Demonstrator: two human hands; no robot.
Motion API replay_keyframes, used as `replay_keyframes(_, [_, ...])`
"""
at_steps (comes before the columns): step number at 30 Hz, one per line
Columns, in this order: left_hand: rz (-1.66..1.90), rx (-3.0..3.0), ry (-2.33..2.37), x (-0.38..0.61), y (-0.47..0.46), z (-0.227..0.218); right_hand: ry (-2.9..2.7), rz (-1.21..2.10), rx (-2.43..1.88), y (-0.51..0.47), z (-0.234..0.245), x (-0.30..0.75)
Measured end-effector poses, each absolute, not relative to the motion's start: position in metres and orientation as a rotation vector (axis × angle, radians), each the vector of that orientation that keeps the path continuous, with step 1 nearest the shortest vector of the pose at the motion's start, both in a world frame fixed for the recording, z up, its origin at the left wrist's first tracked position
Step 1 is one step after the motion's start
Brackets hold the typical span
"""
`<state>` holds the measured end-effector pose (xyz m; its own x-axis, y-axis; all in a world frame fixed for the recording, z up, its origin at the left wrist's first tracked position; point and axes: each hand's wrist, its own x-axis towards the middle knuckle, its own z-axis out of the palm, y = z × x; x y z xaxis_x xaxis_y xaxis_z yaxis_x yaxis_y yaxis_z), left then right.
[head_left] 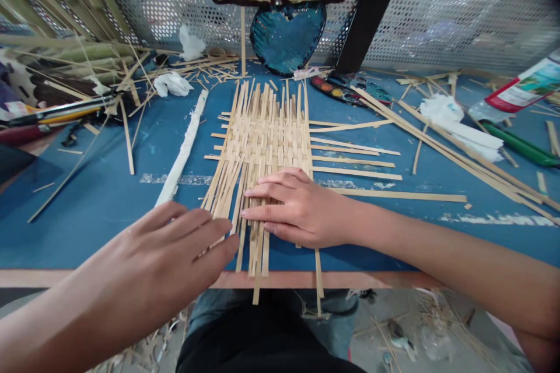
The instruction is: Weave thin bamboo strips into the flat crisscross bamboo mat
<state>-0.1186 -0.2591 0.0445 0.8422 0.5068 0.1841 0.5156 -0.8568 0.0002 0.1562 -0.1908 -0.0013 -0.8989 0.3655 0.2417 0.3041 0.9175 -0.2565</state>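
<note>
A half-woven mat of pale bamboo strips [268, 135] lies on the blue table, with loose strip ends sticking out on every side. My right hand [301, 210] rests flat on its near part, fingers stretched to the left and slightly apart, pressing on the lengthwise strips. To the left, my left hand [179, 250] has its fingers curled together around the near ends of a bundle of bamboo strips [221, 189], which slant left out of the weave. The thumb of that hand is hidden beneath it. One crosswise strip [406, 194] reaches out to the right past my right wrist.
Long loose strips [437, 137] and a green-handled tool [520, 143] lie right, near a bottle [525, 84]. A phone [363, 32] leans on the mesh panel beside a blue heart-shaped piece [289, 38]. A white strip [184, 148] and pliers-like tools [56, 113] lie left.
</note>
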Motion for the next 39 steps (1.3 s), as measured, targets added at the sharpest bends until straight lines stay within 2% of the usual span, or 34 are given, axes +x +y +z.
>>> replay_keyframes(10, [-0.236,-3.018,-0.795,-0.120,-0.262,0.038,-2.808,0.305,-0.497,-0.190,-0.002,0.157])
replay_keyframes(16, [-0.226,-2.751,-0.860,-0.112,-0.274,0.030,-2.806,0.283,-0.499,-0.190,-0.003,0.156])
replay_keyframes(24, [-0.089,-2.875,-0.921,-0.116,-0.267,0.034,-2.791,0.309,-0.501,-0.190,-0.002,0.156])
replay_keyframes(31, [-0.217,-2.819,-0.894,-0.113,-0.271,0.031,-2.802,0.316,-0.506,-0.190,-0.001,0.157])
replay_keyframes(39, [-0.279,-2.657,-0.838,-0.108,-0.281,0.049,-2.839,0.270,-0.537,-0.190,-0.005,0.155])
